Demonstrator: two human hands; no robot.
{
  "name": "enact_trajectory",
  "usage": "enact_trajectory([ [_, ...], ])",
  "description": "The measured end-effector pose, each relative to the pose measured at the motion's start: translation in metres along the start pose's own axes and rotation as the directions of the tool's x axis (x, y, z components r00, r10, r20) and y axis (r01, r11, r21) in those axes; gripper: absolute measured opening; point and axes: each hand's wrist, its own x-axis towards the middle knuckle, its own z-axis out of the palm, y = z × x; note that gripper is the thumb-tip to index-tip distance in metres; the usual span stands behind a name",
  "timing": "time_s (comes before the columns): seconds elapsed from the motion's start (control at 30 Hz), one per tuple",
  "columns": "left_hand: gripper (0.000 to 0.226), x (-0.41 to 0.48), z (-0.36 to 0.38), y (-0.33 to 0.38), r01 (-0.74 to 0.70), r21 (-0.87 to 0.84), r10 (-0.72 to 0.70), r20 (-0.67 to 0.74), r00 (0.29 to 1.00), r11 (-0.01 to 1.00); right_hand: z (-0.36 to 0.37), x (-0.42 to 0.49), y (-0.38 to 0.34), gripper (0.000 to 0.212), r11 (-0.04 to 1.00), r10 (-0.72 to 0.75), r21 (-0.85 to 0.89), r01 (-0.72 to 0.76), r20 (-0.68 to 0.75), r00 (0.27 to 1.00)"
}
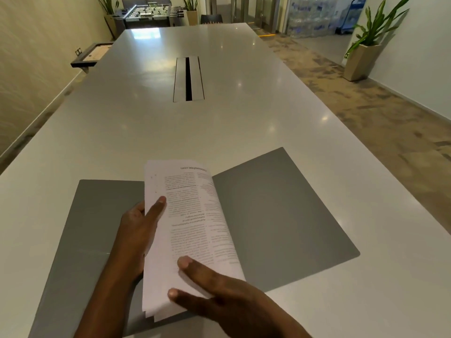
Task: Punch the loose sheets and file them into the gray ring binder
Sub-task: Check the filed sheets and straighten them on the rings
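Observation:
The gray ring binder [275, 215] lies open and flat on the white table [146, 132], near the front edge. A stack of printed sheets [188, 215] is held tilted above the binder's middle, with its text upside down to me. My left hand [139, 228] grips the stack's left edge, thumb on top. My right hand [219, 296] holds the near end, fingers spread over the top page. The stack hides the binder's rings. No hole punch is in view.
A metal cable hatch [188, 79] is set into the table's middle. A dark tray [91, 54] sticks out at the far left edge. Potted plants [366, 45] and a foosball table [148, 13] stand beyond, on the floor.

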Motion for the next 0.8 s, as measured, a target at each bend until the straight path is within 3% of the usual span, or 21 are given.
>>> enact_trajectory([
  [0.1,0.016,0.001,-0.002,-0.005,-0.047,0.050,0.046,0.033,0.998,0.998,0.008,0.009,0.010,0.059,0.993,-0.117,-0.039,0.116,-0.020,0.993],
  [0.13,0.018,0.001,-0.002,-0.005,-0.055,0.080,0.053,0.036,0.998,0.995,0.012,0.011,0.015,0.059,0.982,-0.169,-0.073,0.175,0.077,0.983],
  [0.17,0.018,0.001,-0.001,-0.005,-0.056,0.096,0.053,0.034,0.998,0.994,0.013,0.012,0.021,0.057,0.958,-0.149,-0.221,0.181,0.153,0.977],
  [0.2,0.018,0.001,-0.002,-0.005,-0.051,0.096,0.048,0.033,0.998,0.994,0.012,0.011,0.027,0.058,0.879,-0.191,-0.422,0.221,0.112,0.975],
  [0.27,0.016,0.002,-0.003,-0.005,-0.038,0.079,0.036,0.022,0.999,0.996,0.006,0.004,0.042,0.063,0.824,-0.281,-0.526,0.210,-0.057,0.958],
  [0.37,0.013,0.003,-0.002,-0.003,-0.037,0.082,0.037,0.001,0.999,0.996,-0.009,0.005,0.050,0.060,0.965,-0.151,-0.260,0.036,-0.437,0.887],
  [0.43,0.012,0.003,0.003,0.005,-0.033,0.052,0.033,0.005,0.999,0.998,-0.022,0.014,0.044,0.052,0.994,0.058,-0.045,-0.097,-0.530,0.846],
  [0.57,0.024,-0.005,0.026,0.029,-0.001,-0.097,0.012,0.122,0.992,0.995,-0.054,0.026,0.043,0.038,0.880,0.342,0.453,-0.145,-0.391,0.855],
  [0.8,0.055,0.001,0.071,0.045,-0.015,-0.077,0.039,0.317,0.948,0.997,-0.114,0.030,0.047,0.069,0.794,0.414,0.595,-0.121,-0.384,0.826],
])
